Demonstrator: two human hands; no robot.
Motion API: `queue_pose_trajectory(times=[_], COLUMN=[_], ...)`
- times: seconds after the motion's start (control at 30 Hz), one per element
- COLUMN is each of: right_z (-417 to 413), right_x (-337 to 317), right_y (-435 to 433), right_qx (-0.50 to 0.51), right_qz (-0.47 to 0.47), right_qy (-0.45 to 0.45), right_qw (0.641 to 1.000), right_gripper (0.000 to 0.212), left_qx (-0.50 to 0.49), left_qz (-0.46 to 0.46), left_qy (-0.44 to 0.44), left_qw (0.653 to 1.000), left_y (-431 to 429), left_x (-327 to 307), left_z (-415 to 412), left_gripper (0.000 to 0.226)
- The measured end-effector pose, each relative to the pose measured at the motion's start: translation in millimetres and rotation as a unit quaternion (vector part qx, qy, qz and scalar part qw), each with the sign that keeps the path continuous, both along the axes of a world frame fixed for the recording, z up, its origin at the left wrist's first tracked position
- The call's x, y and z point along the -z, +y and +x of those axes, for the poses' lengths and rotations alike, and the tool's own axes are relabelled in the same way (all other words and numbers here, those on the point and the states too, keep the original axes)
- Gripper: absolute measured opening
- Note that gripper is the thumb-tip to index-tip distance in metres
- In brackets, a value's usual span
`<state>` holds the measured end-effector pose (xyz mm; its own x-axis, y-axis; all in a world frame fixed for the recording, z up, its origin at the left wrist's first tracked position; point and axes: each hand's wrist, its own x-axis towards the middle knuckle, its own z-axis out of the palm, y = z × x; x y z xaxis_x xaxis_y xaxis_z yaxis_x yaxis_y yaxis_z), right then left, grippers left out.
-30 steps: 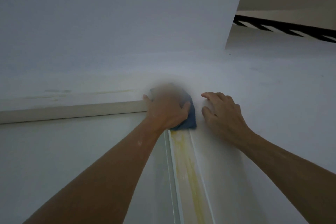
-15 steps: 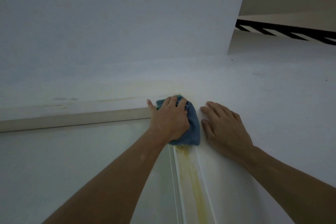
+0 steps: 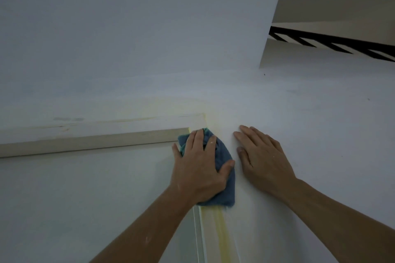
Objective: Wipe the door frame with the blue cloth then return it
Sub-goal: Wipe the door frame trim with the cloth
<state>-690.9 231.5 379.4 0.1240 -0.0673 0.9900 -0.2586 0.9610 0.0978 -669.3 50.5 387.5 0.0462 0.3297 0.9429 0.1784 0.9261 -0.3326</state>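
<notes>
My left hand [image 3: 198,168] presses the blue cloth [image 3: 225,186] flat against the upper right corner of the white door frame [image 3: 96,134], fingers spread over it and thumb on its right edge. The cloth covers the top of the frame's vertical side piece [image 3: 218,235], which shows a yellowish streak below it. My right hand [image 3: 263,158] lies flat and open on the white wall just right of the cloth, holding nothing.
The closed white door [image 3: 85,198] fills the lower left. White wall and ceiling [image 3: 149,28] lie above. A beige opening with a black-and-white striped edge [image 3: 333,42] is at the upper right.
My left hand has slid the cloth down from the frame's top corner onto the vertical side piece. My right hand has stayed flat on the wall beside it.
</notes>
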Motion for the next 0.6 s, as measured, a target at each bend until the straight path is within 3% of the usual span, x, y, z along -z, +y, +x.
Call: queue_pose_trajectory(times=[0.2, 0.4, 0.6], right_z=[1.1, -0.8, -2.1], right_x=[0.6, 0.9, 5.3], right_y=[-1.8, -1.4, -2.0], right_qx=[0.007, 0.02, 0.024], right_qz=[-0.003, -0.004, -0.009], right_qy=[-0.004, 0.008, 0.009], right_qw=[1.0, 1.0, 1.0], right_gripper=[0.079, 0.071, 0.067], left_qx=[0.002, -0.002, 0.001], left_qz=[0.006, 0.01, -0.028], left_qy=[0.002, -0.019, -0.019], left_qw=[1.0, 1.0, 0.999], left_y=[-1.0, -0.8, -8.3], left_x=[-30.9, -89.3, -84.0], left_z=[4.7, 12.2, -1.2], left_gripper=[0.054, 0.05, 0.05])
